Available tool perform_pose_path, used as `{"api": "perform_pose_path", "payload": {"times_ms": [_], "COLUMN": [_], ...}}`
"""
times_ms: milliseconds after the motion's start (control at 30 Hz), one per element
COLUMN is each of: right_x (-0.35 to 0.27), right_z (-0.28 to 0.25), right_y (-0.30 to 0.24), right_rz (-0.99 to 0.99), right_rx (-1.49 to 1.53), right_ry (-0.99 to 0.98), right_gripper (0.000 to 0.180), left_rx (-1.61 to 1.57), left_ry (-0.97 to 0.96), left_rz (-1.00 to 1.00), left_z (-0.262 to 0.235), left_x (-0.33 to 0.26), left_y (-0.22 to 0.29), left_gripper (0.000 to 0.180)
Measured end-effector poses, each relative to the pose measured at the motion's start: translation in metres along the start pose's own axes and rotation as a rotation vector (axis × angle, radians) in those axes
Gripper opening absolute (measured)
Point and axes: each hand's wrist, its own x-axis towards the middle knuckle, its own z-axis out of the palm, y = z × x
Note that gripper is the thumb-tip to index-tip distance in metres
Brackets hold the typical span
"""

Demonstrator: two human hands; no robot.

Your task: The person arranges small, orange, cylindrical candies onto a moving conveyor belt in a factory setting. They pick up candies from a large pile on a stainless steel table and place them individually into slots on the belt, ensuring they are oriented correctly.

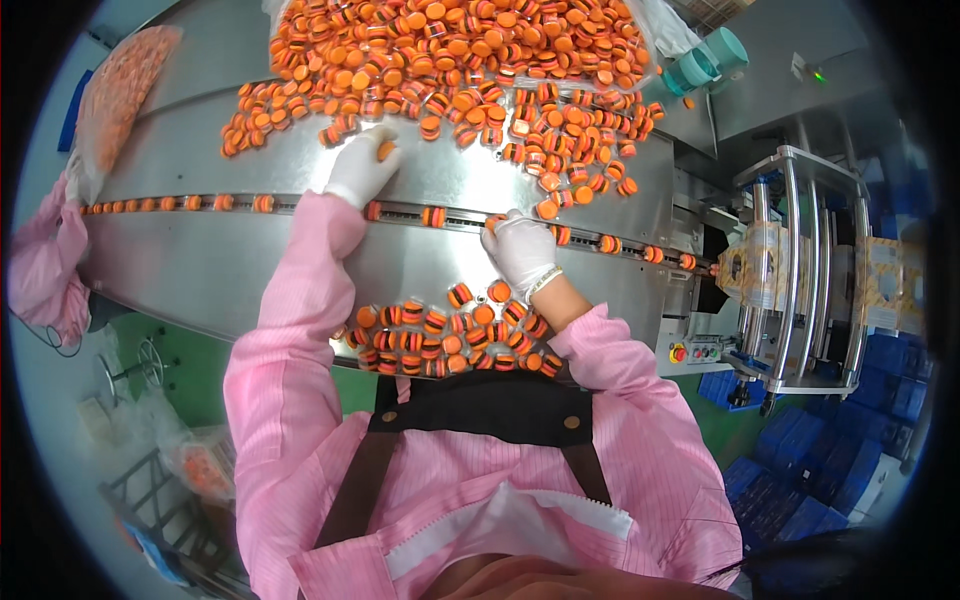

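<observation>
Right hand (522, 250) fingers pinch an orange candy at the conveyor slot (420, 213); left hand (362, 165), just beyond the slot, clamps another from the pile (460, 70).

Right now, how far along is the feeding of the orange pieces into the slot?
Done: pieces already sit spaced along the track slot. In hand: the left hand grips one piece; the right hand sets one at the slot. Left: the big far pile and the near pile.

steel table (200, 265) | orange round pieces (470, 60) heaped far side, cluster near edge
</observation>
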Motion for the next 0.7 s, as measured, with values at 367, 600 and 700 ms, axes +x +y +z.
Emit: {"api": "perform_pose_path", "payload": {"times_ms": [367, 600, 700], "right_x": [-0.020, -0.056, -0.061], "right_z": [-0.033, -0.060, -0.052], "right_y": [0.063, 0.100, 0.107], "right_rz": [0.169, 0.319, 0.365], "right_rx": [-0.030, 0.174, 0.319], "right_ry": [0.138, 0.069, 0.092], "right_gripper": [0.044, 0.038, 0.044], "left_rx": [-0.520, -0.634, -0.652], "left_ry": [0.303, 0.386, 0.393], "left_rz": [-0.202, -0.350, -0.375], "left_z": [-0.036, -0.037, -0.029], "left_x": [-0.128, -0.179, -0.184], "left_y": [-0.043, -0.068, -0.066], "left_gripper": [0.019, 0.019, 0.019]}}
